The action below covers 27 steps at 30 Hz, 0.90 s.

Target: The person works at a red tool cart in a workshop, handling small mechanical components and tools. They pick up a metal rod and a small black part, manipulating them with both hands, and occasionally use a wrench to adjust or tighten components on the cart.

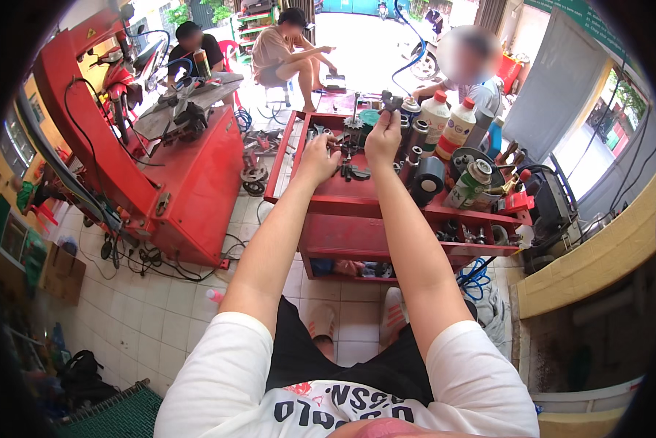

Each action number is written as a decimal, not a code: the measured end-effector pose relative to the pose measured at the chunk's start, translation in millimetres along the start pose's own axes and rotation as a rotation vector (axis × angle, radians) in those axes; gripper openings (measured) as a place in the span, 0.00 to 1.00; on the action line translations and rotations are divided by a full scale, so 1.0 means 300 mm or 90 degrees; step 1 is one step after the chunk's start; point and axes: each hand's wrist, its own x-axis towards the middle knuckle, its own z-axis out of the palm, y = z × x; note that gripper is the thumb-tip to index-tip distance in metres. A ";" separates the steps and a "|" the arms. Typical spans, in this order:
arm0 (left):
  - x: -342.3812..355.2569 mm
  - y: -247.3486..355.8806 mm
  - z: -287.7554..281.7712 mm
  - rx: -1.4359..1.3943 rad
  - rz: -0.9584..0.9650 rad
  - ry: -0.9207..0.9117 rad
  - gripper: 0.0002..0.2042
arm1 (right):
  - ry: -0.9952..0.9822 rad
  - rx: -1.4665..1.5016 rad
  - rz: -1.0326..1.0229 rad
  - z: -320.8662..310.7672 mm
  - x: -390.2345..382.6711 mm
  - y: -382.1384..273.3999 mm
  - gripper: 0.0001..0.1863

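Raised over the far part of a red tool cart, my right hand pinches a small dark metal part between thumb and fingers. My left hand is low over the cart top, its fingers bent and apart. Small dark metal parts lie beside its fingertips; I cannot make out whether it touches one. Just beyond stand a toothed metal gear with an upright shaft and a green round piece.
Bottles, a spray can and a black cylinder crowd the cart's right side. A red machine stands at left, with cables on the floor. Two people sit at the back left; another person is beyond the cart.
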 end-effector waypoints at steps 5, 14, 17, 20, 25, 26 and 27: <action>0.028 -0.028 0.029 -0.085 -0.057 0.035 0.18 | -0.075 -0.093 -0.002 -0.006 -0.054 0.116 0.15; 0.282 0.018 0.070 -0.046 0.005 -0.056 0.50 | -0.080 -0.096 0.023 -0.012 -0.055 0.129 0.15; 0.286 -0.085 0.103 -0.166 0.047 0.041 0.36 | -0.088 -0.093 0.048 0.027 -0.062 0.089 0.16; 0.296 -0.028 0.109 -0.133 0.094 0.040 0.27 | -0.076 -0.093 0.057 -0.014 -0.046 0.128 0.16; 0.282 -0.007 0.129 -0.217 0.100 0.031 0.21 | -0.053 -0.017 0.038 0.019 -0.047 0.112 0.16; 0.287 -0.005 0.129 -0.194 0.098 0.037 0.20 | -0.047 -0.017 0.034 0.023 -0.048 0.112 0.16; 0.294 -0.011 0.130 -0.170 0.093 0.046 0.19 | -0.045 -0.017 0.028 0.028 -0.047 0.115 0.16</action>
